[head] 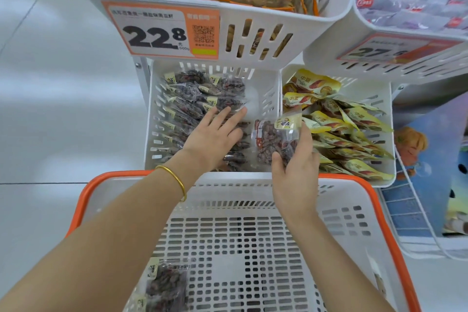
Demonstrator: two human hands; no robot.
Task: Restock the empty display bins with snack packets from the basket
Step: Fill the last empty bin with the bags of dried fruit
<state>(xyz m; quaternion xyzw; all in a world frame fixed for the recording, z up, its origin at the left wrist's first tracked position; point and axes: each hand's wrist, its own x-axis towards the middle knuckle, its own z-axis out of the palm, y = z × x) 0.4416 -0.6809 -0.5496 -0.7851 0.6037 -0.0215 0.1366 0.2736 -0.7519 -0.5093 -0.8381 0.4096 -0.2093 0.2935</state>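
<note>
Floor [50, 109]: pale glossy tile, open to the left of the rack.
Upper bin [329, 7]: white, slotted, holds orange-edged packs and overhangs the lower tier; price card [157, 30] on its front.
Lower left bin [153, 119]: dark snack packets [202, 99] stacked along its left side, bare patch at back right.
Left hand [215, 139]: fingers straight, pressing flat on that stack.
Right hand [296, 175]: fingers curled round one packet [276, 139], held over the bin's right front corner.
Neighbouring bin [387, 149]: yellow packs.
Basket [86, 195]: orange rim touching the bin's front edge; leftover packets [164, 284] at near left.
</note>
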